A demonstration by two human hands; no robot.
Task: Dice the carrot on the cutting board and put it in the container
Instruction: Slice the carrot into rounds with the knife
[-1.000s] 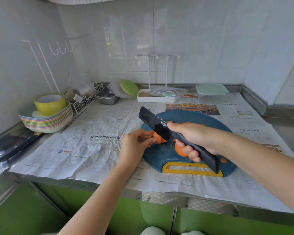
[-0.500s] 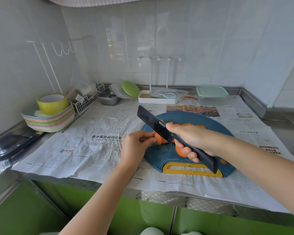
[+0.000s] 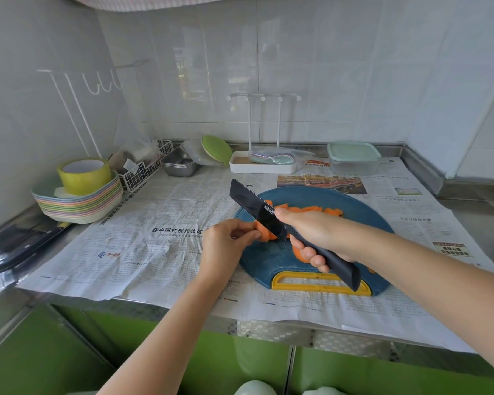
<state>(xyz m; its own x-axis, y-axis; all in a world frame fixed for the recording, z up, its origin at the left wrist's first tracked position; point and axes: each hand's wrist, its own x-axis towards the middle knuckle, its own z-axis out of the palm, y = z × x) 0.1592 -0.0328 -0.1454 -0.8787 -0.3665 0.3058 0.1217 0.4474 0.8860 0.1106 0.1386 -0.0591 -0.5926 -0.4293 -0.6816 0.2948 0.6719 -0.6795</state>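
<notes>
A round blue cutting board [image 3: 362, 212] with a yellow handle lies on newspaper. Orange carrot slices [image 3: 311, 210] are spread along its far side. My left hand [image 3: 228, 246] pinches a carrot piece [image 3: 264, 234] at the board's left edge. My right hand [image 3: 314, 232] grips the handle of a black knife [image 3: 254, 208], thumb on the blade's spine. The blade is raised and points up and to the left, with its heel right next to the held piece. A clear container with a pale green lid [image 3: 352, 156] stands at the back right.
A stack of pastel plates [image 3: 80, 206] with a roll of yellow tape [image 3: 84, 173] stands at the left. A wire basket [image 3: 143, 172], metal trays [image 3: 180, 163], and a white rack tray [image 3: 263, 163] line the back wall. Dark utensils [image 3: 26, 246] lie far left.
The view has shifted slightly. The knife blade has come down a little toward the carrot piece. My left hand keeps its pinch on the piece.
</notes>
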